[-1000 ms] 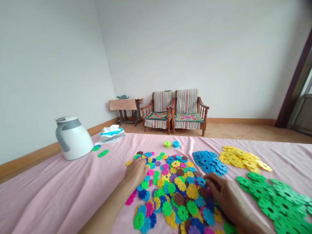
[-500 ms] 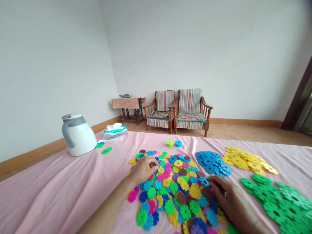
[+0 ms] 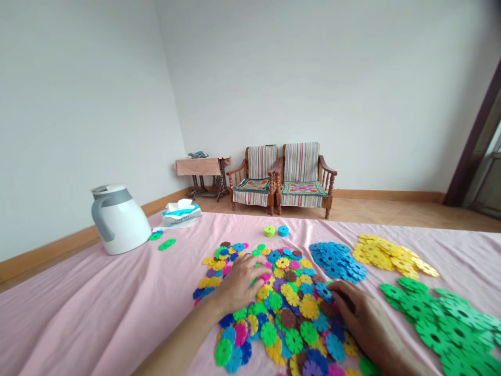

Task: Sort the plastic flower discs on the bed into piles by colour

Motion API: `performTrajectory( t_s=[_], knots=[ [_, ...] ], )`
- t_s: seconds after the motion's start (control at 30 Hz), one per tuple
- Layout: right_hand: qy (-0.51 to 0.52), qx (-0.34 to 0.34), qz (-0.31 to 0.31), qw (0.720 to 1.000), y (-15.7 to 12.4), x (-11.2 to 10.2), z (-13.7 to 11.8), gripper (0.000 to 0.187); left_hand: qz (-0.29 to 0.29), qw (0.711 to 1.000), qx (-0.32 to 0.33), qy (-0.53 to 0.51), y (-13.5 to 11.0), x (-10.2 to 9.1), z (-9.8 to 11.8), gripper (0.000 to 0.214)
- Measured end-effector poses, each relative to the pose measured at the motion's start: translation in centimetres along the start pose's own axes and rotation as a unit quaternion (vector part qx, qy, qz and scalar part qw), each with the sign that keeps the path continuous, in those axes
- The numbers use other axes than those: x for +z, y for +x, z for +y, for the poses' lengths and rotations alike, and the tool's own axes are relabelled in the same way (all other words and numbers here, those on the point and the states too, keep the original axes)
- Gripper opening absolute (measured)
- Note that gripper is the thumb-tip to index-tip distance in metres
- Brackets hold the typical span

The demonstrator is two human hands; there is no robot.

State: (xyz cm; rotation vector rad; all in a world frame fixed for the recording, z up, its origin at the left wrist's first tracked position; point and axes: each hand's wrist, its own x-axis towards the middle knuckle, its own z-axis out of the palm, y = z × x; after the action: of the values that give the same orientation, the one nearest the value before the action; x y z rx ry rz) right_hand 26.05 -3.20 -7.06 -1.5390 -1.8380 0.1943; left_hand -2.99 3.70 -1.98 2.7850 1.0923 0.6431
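Observation:
My left hand (image 3: 243, 282) reaches over the middle of a mixed heap of plastic snowflake discs (image 3: 293, 339), palm down. Its fingers are apart and lie over a few pink discs (image 3: 265, 278); what is under the palm is hidden. At the heap's right edge, my right hand (image 3: 362, 316) is closed, with thumb and forefinger at the rim of a blue snowflake disc (image 3: 323, 291). A bit of green shows just behind that disc. The heap mixes yellow, green, pink, brown, purple and blue discs, many of them overlapping.
Sorted piles of blue discs (image 3: 336, 261), yellow discs (image 3: 391, 255) and green discs (image 3: 457, 324) lie to the right on a pink cloth (image 3: 117, 313). Lime (image 3: 270, 231) and blue stacks (image 3: 283, 231) stand beyond. A white jug (image 3: 121, 222) and tissue pack (image 3: 181, 212) are at left.
My left hand has moved right and nearer over the heap, and its curled fingers have spread out. The right hand stays by the blue disc. The whole view has shifted slightly.

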Motion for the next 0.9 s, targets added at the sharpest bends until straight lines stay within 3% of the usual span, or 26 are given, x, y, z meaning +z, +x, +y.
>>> performTrajectory(
  t_s=[0.17, 0.4, 0.63, 0.9],
  knots=[
    [0.007, -0.002, -0.023, 1.000, 0.1, 0.0, 0.1, 0.025, -0.051, 0.998, -0.020, 0.012, -0.2, 0.8, 1.0, 0.034],
    [0.021, -0.003, -0.013, 1.000, 0.1, -0.2, -0.5, 0.026, -0.016, 0.996, -0.084, -0.005, -0.1, 0.2, -0.3, 0.030],
    [0.012, -0.013, -0.016, 1.000, 0.1, 0.0, -0.3, 0.024, -0.024, 0.996, -0.069, -0.042, -0.1, 0.5, -0.1, 0.027],
    [0.002, -0.021, -0.011, 1.000, 0.0, -0.3, -1.0, 0.024, 0.029, 0.990, -0.075, -0.115, 0.6, -0.4, 1.2, 0.009]
  ],
)
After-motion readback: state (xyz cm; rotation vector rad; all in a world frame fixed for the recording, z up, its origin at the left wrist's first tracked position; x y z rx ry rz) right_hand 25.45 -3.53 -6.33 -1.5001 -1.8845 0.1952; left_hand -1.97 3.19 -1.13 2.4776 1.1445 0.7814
